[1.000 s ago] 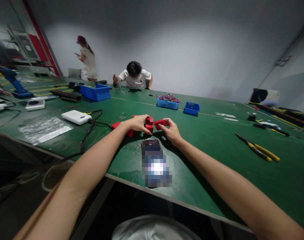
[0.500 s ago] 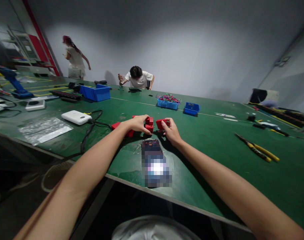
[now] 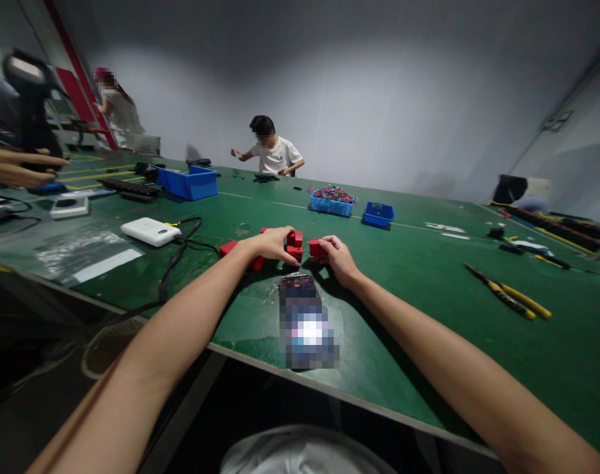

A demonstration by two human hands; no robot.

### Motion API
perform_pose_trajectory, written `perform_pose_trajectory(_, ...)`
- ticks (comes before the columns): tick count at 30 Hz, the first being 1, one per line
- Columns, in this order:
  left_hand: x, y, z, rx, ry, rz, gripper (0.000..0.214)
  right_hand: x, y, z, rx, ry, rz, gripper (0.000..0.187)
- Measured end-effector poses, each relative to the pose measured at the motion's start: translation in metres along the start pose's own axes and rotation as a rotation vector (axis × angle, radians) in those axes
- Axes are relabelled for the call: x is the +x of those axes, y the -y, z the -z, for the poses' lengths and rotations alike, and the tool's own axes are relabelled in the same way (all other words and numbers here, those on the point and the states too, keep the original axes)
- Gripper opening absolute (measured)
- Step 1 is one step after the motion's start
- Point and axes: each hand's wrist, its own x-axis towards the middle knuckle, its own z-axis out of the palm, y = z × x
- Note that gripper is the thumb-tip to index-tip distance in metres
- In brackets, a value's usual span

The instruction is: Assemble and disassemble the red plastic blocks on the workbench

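My left hand (image 3: 272, 243) lies curled over a cluster of red blocks (image 3: 294, 245) in the middle of the green table (image 3: 428, 276), fingers wrapped on them. My right hand (image 3: 338, 258) pinches a separate red block (image 3: 316, 248) and holds it close to the right side of the cluster. More red blocks (image 3: 228, 248) stick out to the left under my left wrist. A phone (image 3: 307, 319) lies flat on the table just in front of both hands.
A white power bank (image 3: 150, 231) with a black cable lies at left, beside a plastic sheet (image 3: 89, 253). Blue bins (image 3: 188, 182) (image 3: 379, 213) stand farther back. Yellow-handled pliers (image 3: 510, 299) lie at right. Another person sits at the far edge; a hand with a device enters at far left.
My right hand has brought its red block left and down toward the cluster. The standing person walked off left, the seated person sat up, and a hand with a device appeared at left.
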Motion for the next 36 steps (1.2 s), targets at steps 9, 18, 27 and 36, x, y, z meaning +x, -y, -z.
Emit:
perform_pose_trajectory(9, -0.002, -0.002, 0.000, 0.004, 0.002, 0.008, 0.088, 0.001, -0.003, 0.005, -0.040, -0.006, 0.005, 0.042)
perform_pose_trajectory(18, 0.000, 0.000, 0.000, 0.005, 0.002, 0.008, 0.093, 0.001, -0.001, 0.011, -0.103, 0.087, 0.054, 0.050)
perform_pose_trajectory(27, -0.002, -0.004, 0.002, 0.007, 0.010, 0.015, 0.090, -0.002, 0.003, 0.008, 0.097, 0.138, -0.082, 0.048)
perform_pose_trajectory(36, -0.002, -0.003, 0.001, 0.009, 0.012, 0.011, 0.088, 0.002, -0.003, 0.009, 0.031, 0.066, -0.026, 0.051)
